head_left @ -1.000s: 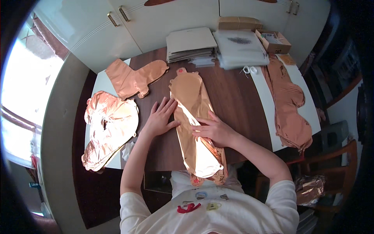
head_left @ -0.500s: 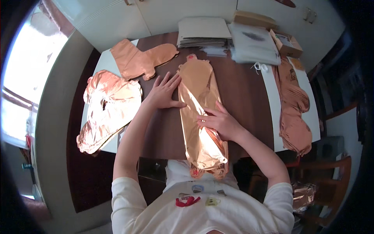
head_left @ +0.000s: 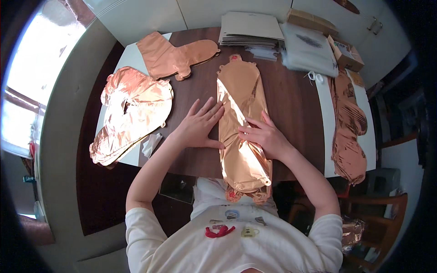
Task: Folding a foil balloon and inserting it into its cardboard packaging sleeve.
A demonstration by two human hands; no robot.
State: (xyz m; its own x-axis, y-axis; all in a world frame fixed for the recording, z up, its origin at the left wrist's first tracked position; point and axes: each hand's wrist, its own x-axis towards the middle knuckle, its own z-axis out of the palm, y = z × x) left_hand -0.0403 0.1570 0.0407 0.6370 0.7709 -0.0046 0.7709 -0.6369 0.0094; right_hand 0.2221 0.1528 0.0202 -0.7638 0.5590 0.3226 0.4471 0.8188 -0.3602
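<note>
A long, flat copper-coloured foil balloon [head_left: 241, 104], seemingly folded lengthwise, lies in front of me with its near end hanging over the table edge. My left hand [head_left: 202, 125] is open, fingers spread, with the fingertips and thumb at the balloon's left edge. On the balloon's right side rests my right hand [head_left: 265, 136], its fingers extended and slightly parted over the shiny surface. Neither hand grips anything. To the left lie a crinkled, brighter foil balloon [head_left: 141, 107] and, beyond it, a smoother flat foil balloon [head_left: 166, 57].
More copper foil balloons [head_left: 348, 132] lie along the table's right side. At the back stand a stack of grey cardboard sheets [head_left: 250, 29], clear plastic bags [head_left: 309, 50] and a small cardboard box [head_left: 346, 52]. White-handled scissors [head_left: 315, 77] lie nearby. A crumpled tissue [head_left: 151, 144] sits by my left forearm.
My view has shifted slightly. My left hand has slid nearer to me along the balloon's left edge, fingers still spread. The right hand stays about where it was on the foil.
</note>
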